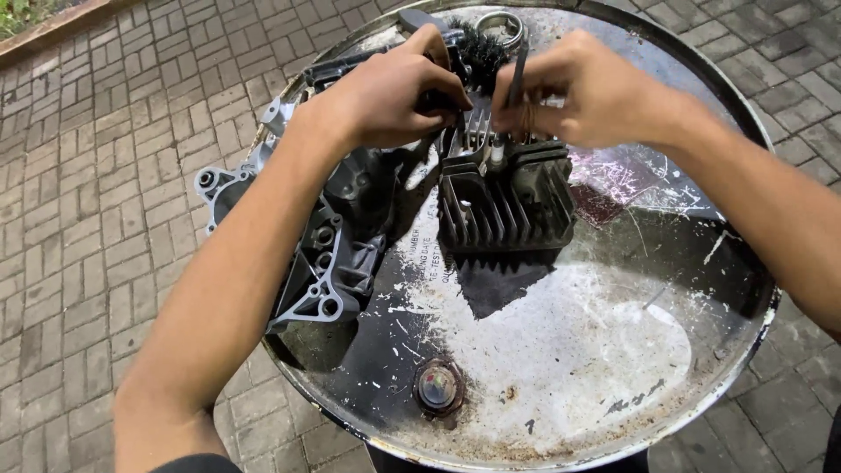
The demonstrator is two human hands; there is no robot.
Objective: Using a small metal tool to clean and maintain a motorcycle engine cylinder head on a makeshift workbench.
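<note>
The left hand point(385, 92) grips a dark tool handle point(350, 61), and the right hand point(578, 92) pinches a thin rod point(517, 74) over the spark plug point(497, 153). The plug is seated in the finned cylinder head point(504, 201), near the drum top's point(561, 368) far edge. Work on it looks unfinished. A grey engine casing point(324, 254) overhangs the left edge.

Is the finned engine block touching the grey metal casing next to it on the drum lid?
Cannot tell. In the head view, the finned block sits right beside the grey casing, but the seam between them is dark and shadowed, so no contact or gap shows plainly.
</note>
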